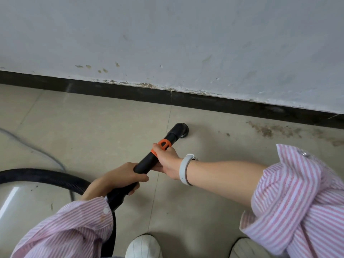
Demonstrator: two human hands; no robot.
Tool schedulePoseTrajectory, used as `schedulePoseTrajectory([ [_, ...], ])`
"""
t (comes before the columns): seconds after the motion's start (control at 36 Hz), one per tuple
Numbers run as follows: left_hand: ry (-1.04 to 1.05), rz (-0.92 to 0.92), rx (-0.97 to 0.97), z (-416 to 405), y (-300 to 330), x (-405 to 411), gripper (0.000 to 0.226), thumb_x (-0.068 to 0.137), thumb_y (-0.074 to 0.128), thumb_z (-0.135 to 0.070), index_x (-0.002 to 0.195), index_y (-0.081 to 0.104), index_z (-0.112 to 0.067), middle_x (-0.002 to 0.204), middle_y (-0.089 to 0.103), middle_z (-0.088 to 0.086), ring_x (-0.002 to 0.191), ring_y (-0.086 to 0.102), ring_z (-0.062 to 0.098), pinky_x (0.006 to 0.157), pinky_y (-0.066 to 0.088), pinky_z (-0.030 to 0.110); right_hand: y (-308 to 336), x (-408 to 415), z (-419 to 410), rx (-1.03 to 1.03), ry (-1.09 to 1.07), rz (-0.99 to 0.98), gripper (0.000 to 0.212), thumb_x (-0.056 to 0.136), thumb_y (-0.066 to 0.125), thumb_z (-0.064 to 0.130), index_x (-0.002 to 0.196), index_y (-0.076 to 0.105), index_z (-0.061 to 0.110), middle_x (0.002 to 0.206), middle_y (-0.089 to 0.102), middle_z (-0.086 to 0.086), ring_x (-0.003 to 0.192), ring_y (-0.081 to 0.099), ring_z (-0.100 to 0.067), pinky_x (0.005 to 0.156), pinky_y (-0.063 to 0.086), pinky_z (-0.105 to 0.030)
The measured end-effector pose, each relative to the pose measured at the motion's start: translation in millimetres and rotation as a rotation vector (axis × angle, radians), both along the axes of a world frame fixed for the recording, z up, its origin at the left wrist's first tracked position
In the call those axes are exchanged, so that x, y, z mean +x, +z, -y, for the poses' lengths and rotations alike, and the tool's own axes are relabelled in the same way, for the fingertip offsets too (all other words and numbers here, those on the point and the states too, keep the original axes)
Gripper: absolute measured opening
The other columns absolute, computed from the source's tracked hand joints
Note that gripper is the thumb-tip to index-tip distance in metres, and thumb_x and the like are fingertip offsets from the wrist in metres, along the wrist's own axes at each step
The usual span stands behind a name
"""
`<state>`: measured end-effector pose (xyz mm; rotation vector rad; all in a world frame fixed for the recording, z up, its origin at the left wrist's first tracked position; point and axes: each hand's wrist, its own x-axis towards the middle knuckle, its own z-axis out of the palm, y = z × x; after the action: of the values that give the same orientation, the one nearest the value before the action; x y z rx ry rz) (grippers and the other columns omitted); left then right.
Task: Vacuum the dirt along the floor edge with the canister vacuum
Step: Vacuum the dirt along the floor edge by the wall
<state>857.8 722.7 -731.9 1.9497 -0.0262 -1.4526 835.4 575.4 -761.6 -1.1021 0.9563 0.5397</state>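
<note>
A black vacuum wand [149, 161] with an orange collar [163, 144] points down at the beige tile floor. Its round nozzle [181, 130] rests on the floor a short way in front of the black skirting [204, 102]. My right hand [167, 158] grips the wand just below the orange collar. My left hand [119, 178] holds the wand's lower end where the ribbed black hose [46, 176] joins. A patch of brown dirt [270, 129] lies along the skirting to the right of the nozzle, with a small speck [227, 134] nearer. The canister is out of view.
A white wall [167, 43] with stains and flaking paint rises above the skirting. A thin grey cable [37, 149] trails over the floor at left. My two white shoes [143, 246] stand at the bottom edge. The hose curves off the left edge.
</note>
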Motion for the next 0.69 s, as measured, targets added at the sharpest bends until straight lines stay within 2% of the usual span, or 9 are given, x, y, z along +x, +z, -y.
schedulePoseTrajectory([
  [0.11,-0.045,0.021,0.003,20.0,0.2,-1.6,0.023,0.084,0.060,-0.010,0.102,0.050,0.000,0.059,0.052,0.012,0.045,0.046,0.022,0.047,0.041,0.026,1.3,-5.1,16.6,-0.034,-0.021,-0.004,0.049,0.091,0.057,0.038,0.127,0.040,0.010,0.116,0.059,-0.013,0.095,0.066,-0.027,0.081,0.059,-0.039],
  [0.31,-0.087,0.000,-0.011,60.7,-0.2,-4.1,0.021,0.083,0.060,-0.010,0.100,0.049,-0.002,0.055,0.051,0.010,0.045,0.045,0.022,0.049,0.041,0.026,2.8,-15.8,55.6,-0.064,-0.085,-0.012,0.044,0.094,0.054,0.036,0.124,0.041,0.008,0.119,0.057,-0.014,0.104,0.062,-0.029,0.085,0.057,-0.039],
  [0.36,-0.107,-0.012,-0.017,74.1,0.7,-5.9,0.016,0.084,0.059,-0.010,0.096,0.049,-0.004,0.055,0.051,0.009,0.044,0.044,0.021,0.047,0.041,0.026,4.2,-21.7,68.7,-0.065,-0.112,-0.012,0.042,0.095,0.053,0.034,0.125,0.041,0.007,0.120,0.056,-0.015,0.106,0.062,-0.030,0.081,0.058,-0.037],
  [0.47,-0.156,-0.017,-0.036,102.8,0.5,-10.3,0.011,0.084,0.058,-0.009,0.088,0.048,-0.009,0.052,0.050,0.007,0.041,0.044,0.019,0.045,0.040,0.024,5.2,-33.9,93.2,-0.085,-0.176,-0.025,0.040,0.095,0.053,0.033,0.124,0.045,0.007,0.118,0.059,-0.015,0.101,0.063,-0.028,0.079,0.058,-0.036],
  [0.69,-0.247,-0.021,-0.070,153.2,-6.8,-20.6,0.012,0.084,0.057,-0.008,0.093,0.049,-0.007,0.053,0.049,0.008,0.040,0.043,0.018,0.044,0.040,0.024,7.5,-55.7,137.6,-0.120,-0.290,-0.044,0.030,0.095,0.053,0.031,0.113,0.048,0.008,0.113,0.059,-0.015,0.100,0.063,-0.029,0.081,0.058,-0.039],
])
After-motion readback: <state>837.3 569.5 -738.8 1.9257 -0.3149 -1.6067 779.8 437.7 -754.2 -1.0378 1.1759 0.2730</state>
